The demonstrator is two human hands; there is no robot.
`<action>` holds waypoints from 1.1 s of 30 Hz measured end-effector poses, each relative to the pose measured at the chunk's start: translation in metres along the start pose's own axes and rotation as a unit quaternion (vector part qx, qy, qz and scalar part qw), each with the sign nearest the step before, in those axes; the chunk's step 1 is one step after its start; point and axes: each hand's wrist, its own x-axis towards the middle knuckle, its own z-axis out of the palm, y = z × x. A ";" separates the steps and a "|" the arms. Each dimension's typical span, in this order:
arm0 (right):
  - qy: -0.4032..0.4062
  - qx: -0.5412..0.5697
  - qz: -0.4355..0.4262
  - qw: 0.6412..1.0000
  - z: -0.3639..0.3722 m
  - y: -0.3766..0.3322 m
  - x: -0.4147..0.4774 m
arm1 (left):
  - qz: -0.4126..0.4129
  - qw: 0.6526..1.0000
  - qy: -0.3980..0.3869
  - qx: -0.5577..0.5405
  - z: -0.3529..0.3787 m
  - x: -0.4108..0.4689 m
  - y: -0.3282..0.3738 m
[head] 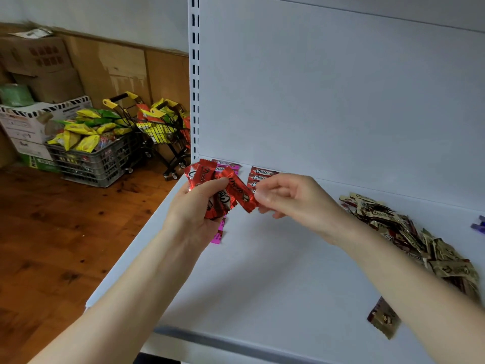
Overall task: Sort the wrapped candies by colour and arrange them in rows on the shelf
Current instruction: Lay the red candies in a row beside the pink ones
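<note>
Front of the white shelf (262,271): one gold-wrapped candy (384,320) lies alone. To the right, a loose heap of gold candies (420,245), wrappers crimped at both ends.

Mid-shelf: the left hand (194,206) grips a bundle of red candies (203,177), glossy foil with white "Choco" lettering. The right hand (291,198) pinches a single red candy (240,191) by its crimped end, beside the bundle. A column of pink candies (219,232) runs beneath the left hand.

Rear of the shelf: a red row (261,174) lies against the back panel.

On the floor beyond: a grey crate (97,164) of snack bags and small carts (162,127).
</note>
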 end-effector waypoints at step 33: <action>0.040 -0.228 0.032 0.972 -0.003 0.046 -0.008 | 0.084 0.996 -0.008 0.007 -0.014 -0.003 -0.011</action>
